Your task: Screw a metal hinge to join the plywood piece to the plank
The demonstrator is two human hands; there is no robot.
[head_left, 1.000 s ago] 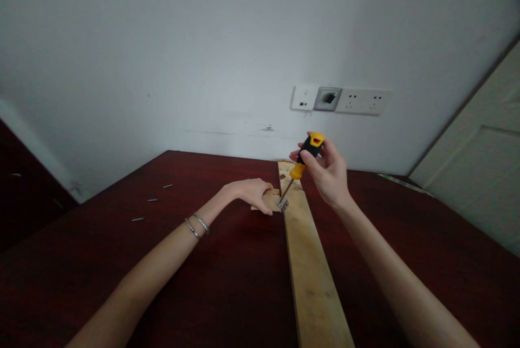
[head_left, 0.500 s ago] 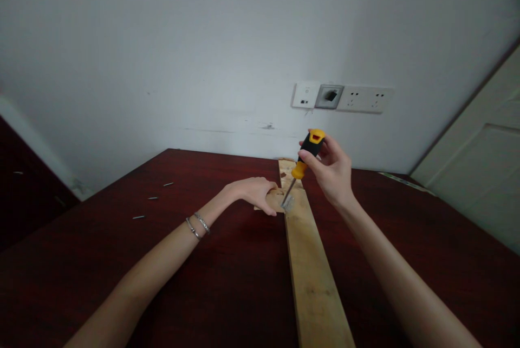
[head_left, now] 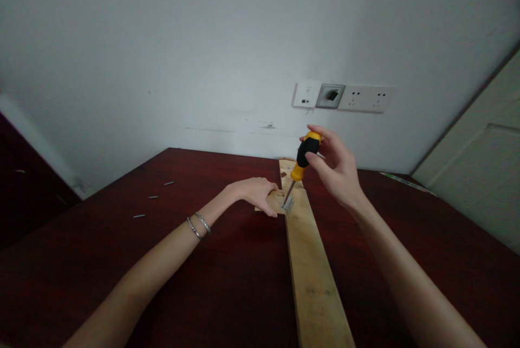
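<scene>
My right hand grips the black and yellow handle of a screwdriver, which tilts with its shaft pointing down and left. Its tip meets a small metal plate lying where two pieces of wood join. A short wooden piece butts against the left side of a long wooden plank. My left hand is clasped round the short piece, thumb on the near side and fingers on the far side. Whether a screw sits under the tip is too small to tell.
Several loose screws, among them a near screw, lie on the dark red table at left. Behind stands a white wall with a row of sockets. A pale door is at right, and a flat strip lies by the back right edge.
My right hand has shifted slightly right, with its fingers looser and more raised round the handle. The screwdriver handle has turned and leans a little further left. My left hand stays put.
</scene>
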